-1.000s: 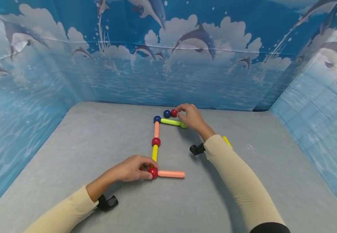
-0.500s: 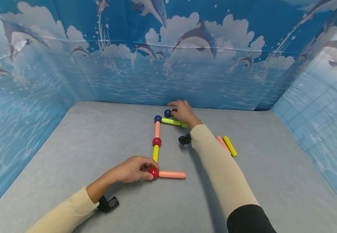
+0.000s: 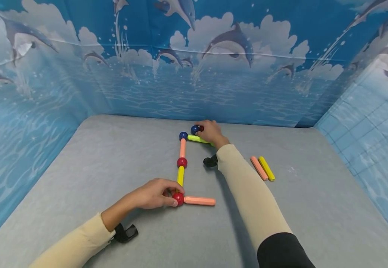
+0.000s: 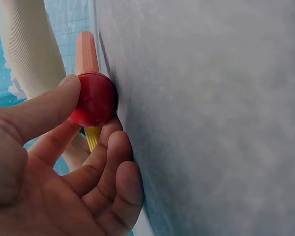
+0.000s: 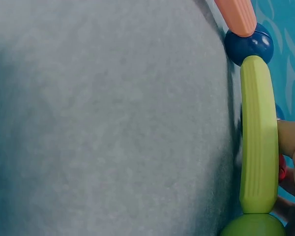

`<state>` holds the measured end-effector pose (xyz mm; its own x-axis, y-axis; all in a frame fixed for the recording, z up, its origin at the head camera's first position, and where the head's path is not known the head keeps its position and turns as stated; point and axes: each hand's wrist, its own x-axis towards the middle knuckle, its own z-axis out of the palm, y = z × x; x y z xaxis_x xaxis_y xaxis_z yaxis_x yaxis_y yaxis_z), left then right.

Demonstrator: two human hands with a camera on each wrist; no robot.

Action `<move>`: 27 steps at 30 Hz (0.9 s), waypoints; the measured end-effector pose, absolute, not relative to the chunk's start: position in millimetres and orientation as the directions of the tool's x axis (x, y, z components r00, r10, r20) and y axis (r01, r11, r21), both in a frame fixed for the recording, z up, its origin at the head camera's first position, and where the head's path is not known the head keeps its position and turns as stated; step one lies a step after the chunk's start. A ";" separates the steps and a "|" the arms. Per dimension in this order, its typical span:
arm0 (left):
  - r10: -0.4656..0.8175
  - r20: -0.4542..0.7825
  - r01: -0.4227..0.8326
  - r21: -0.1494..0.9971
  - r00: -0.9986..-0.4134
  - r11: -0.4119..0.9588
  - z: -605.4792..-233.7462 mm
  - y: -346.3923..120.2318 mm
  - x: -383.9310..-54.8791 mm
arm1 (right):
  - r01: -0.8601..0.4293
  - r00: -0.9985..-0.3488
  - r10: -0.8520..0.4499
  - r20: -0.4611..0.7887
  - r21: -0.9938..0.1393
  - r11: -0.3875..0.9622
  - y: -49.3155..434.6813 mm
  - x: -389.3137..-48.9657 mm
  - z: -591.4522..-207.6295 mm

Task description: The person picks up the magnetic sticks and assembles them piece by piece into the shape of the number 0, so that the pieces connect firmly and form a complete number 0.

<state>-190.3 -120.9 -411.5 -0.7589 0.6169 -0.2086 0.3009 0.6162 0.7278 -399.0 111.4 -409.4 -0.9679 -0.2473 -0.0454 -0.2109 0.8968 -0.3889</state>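
My left hand [image 3: 155, 193] pinches the red ball [image 4: 96, 100] at the near corner of a chain of toy sticks and balls. From this ball a salmon stick [image 3: 199, 201] points right and a yellow stick [image 3: 180, 176] runs away to a second red ball [image 3: 182, 162]. Beyond that, another salmon stick [image 3: 183, 148] meets a blue ball [image 5: 250, 45], joined to a lime stick [image 5: 259, 137] and green ball [image 5: 254, 227]. At the back, my right hand [image 3: 211, 133] has thumb and fingertip about a loose blue ball [image 3: 194, 130]; a loose red ball [image 3: 202, 128] sits between its fingers, partly hidden.
A loose salmon stick [image 3: 259, 168] and yellow stick [image 3: 266, 168] lie side by side on the grey table [image 3: 314, 208], right of my right forearm. A dolphin-print curtain [image 3: 140, 93] hangs behind the table's back edge.
My right hand has moved left past the loose red ball, its fingertips closing at the loose blue ball. The forearm has uncovered the two loose sticks. My left hand keeps its hold.
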 end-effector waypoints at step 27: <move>0.599 -0.196 0.307 0.713 -0.777 0.631 -411.7 -118.4 -183.6 | -0.281 -0.959 -0.271 0.086 -0.436 0.855 118.3 -382.8 -383.1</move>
<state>-183.6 -118.4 -411.7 -0.7766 0.5988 -0.1958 0.3066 0.6307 0.7129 -382.8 118.3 -383.1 -0.9588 -0.2706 0.0865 -0.2806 0.8551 -0.4360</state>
